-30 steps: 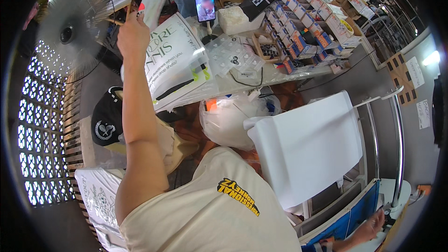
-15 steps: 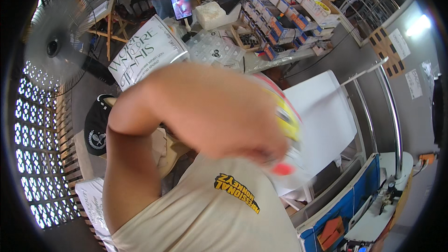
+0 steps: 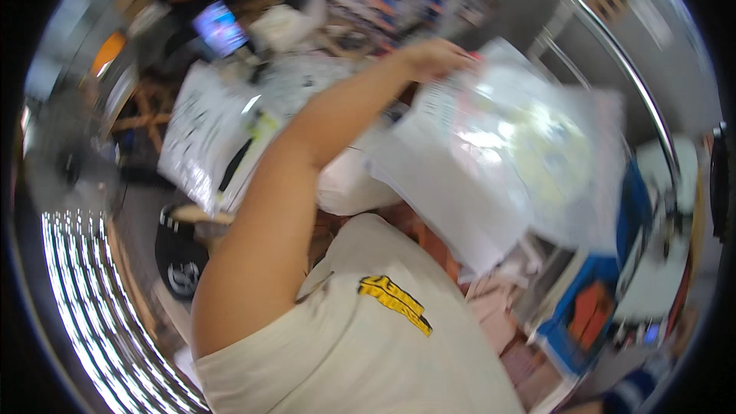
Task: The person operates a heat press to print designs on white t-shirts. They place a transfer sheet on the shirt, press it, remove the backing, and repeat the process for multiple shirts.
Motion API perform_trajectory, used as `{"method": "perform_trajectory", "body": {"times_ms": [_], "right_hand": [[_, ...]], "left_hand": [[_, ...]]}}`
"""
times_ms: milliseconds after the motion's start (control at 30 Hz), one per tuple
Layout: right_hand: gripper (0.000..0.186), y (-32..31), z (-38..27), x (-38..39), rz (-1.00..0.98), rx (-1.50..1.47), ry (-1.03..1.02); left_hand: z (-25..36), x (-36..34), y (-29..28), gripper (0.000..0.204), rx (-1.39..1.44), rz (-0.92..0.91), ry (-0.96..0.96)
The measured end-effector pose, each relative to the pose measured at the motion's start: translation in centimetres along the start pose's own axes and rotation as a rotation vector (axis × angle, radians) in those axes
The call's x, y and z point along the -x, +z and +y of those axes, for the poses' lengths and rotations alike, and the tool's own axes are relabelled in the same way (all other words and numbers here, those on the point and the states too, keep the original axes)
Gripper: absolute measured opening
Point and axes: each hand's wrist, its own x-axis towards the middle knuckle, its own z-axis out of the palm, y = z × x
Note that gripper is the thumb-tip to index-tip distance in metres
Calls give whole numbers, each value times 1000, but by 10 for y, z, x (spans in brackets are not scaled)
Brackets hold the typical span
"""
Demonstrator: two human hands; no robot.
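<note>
Motion blur throughout; glare on clear film point(image 3: 491, 138).

Single head view: wide fisheye, worn on the person's head. Scene is seen from above, lens aimed down and forward. Shirt point(image 3: 406, 360) is framed nearest, at the lower edge; left hand point(image 3: 438, 61) is caught farther out, phone point(image 3: 221, 28) well beyond. Straight edges are bowed toward the dark rim. Most of the frame is blurred.

Clear bag point(image 3: 552, 153) too blurred to read; phone screen point(image 3: 220, 29) smeared; fan point(image 3: 70, 162) indistinct; cap emblem point(image 3: 184, 279) smudged.
</note>
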Motion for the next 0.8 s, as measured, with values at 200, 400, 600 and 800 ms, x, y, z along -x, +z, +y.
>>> {"method": "perform_trajectory", "body": {"times_ms": [200, 400, 600, 800], "right_hand": [[27, -14, -46, -14, -39, -122, 315], [38, -74, -155, 71, 125, -537, 538], [51, 109, -373, 140, -117, -1140, 966], [47, 249, -499, 260, -385, -1918, 1314]], "left_hand": [[-97, -22, -46, 38, 186, 101, -144], [-69, 13, 13, 42, -1213, 378, 786], [-125, 16, 47, 49, -1383, -198, 691], [-153, -8, 133, 54, -1290, 257, 398]]}}
